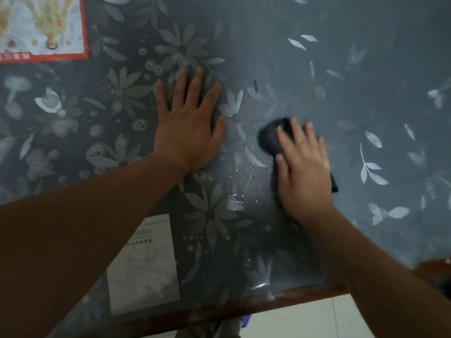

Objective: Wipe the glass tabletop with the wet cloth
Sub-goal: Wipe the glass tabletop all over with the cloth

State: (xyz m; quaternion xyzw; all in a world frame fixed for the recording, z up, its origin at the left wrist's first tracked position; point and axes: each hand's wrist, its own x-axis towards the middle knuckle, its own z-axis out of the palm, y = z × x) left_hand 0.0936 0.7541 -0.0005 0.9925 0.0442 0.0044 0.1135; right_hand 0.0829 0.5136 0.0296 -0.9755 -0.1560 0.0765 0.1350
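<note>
Left hand [188, 132] lies flat, fingers spread, on the glass tabletop [366, 81]; right hand [302, 167] presses dark cloth [269, 137].

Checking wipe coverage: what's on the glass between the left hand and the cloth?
Head view: no loose object between the left hand and the dark cloth under the right hand, only glass tabletop with water droplets and printed flowers.

Left grip [188, 128] flat (fingers spread); right grip [302, 167] pressing down.
</note>
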